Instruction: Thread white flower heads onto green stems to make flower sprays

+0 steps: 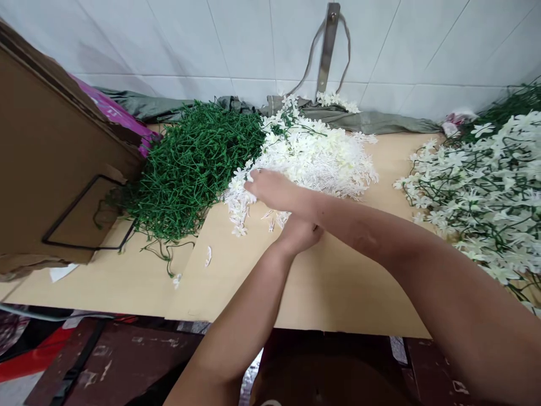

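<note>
My right hand [270, 189] reaches across to the left edge of a heap of white artificial flowers [321, 152]. Its fingers are bent down together on the white blossoms there; the fingertips are partly hidden. Under my crossing right forearm, my left hand [300, 234] is closed like a fist just in front of the heap. What it holds, if anything, is hidden; a small dark spot shows by its fingers. Left of the heap lies a big tangle of green plastic stems [203, 163], touching the white flowers.
Finished-looking white flowers on green stems [490, 197] are piled at the right. A cardboard box [54, 146] with a black wire frame [84, 206] stands at the left. Loose white bits [208, 256] lie on the cardboard-covered table [236, 282]. Behind is a tiled wall [249, 39].
</note>
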Action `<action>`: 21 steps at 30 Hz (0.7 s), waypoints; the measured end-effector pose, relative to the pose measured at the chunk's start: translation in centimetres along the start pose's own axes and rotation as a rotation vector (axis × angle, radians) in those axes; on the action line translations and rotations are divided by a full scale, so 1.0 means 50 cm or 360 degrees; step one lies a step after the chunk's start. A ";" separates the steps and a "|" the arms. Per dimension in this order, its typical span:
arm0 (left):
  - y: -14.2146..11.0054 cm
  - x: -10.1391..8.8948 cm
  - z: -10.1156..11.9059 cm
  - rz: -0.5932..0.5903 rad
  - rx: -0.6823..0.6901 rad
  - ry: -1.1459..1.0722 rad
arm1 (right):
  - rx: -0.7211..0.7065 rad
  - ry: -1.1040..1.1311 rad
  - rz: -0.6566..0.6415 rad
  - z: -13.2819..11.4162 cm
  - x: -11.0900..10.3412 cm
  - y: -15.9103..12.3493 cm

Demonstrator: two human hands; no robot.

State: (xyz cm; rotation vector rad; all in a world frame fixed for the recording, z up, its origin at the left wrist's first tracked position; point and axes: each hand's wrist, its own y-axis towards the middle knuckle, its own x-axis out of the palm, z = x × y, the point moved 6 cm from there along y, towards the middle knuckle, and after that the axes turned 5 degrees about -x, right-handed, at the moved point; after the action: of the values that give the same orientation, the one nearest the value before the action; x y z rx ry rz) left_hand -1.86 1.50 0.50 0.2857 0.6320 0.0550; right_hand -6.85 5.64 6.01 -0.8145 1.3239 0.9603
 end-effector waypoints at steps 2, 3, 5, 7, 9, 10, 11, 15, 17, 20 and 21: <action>-0.006 0.011 0.012 -0.0256 0.0064 0.0108 | 0.0071 0.0005 0.0075 0.035 -0.039 -0.002; -0.008 0.016 0.016 -0.0377 0.0092 0.0175 | 0.0129 0.0013 0.0106 0.057 -0.060 -0.003; -0.009 0.018 0.022 -0.0504 0.0117 0.0282 | 0.0284 0.0040 0.0153 0.107 -0.099 -0.006; -0.005 0.015 0.024 -0.0499 0.0109 0.0330 | 0.0476 0.0059 0.0220 0.162 -0.132 -0.010; -0.004 0.015 0.024 -0.0495 0.0101 0.0358 | 0.0642 0.0041 0.0252 0.213 -0.151 -0.017; -0.003 0.015 0.023 -0.0489 0.0096 0.0363 | 0.0703 0.0026 0.0258 0.233 -0.155 -0.020; -0.003 0.015 0.023 -0.0487 0.0095 0.0364 | 0.0753 0.0014 0.0267 0.247 -0.158 -0.023; -0.003 0.020 0.020 -0.0504 0.0109 0.0310 | 0.0591 0.0033 0.0257 0.202 -0.144 -0.021; -0.004 0.021 0.016 -0.0447 0.0084 0.0174 | 0.0259 0.0054 0.0118 0.114 -0.119 -0.009; -0.006 0.009 -0.002 -0.0092 -0.0073 -0.0152 | -0.0310 0.0079 -0.0143 -0.036 -0.068 0.014; -0.010 0.005 -0.009 0.0041 -0.0135 -0.0229 | -0.0390 0.0107 -0.0212 -0.069 -0.051 0.025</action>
State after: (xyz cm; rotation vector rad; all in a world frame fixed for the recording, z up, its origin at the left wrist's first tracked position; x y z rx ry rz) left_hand -1.97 1.15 -0.13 0.2135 0.4819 0.0849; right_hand -9.40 2.74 8.28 -1.1175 1.2064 1.0082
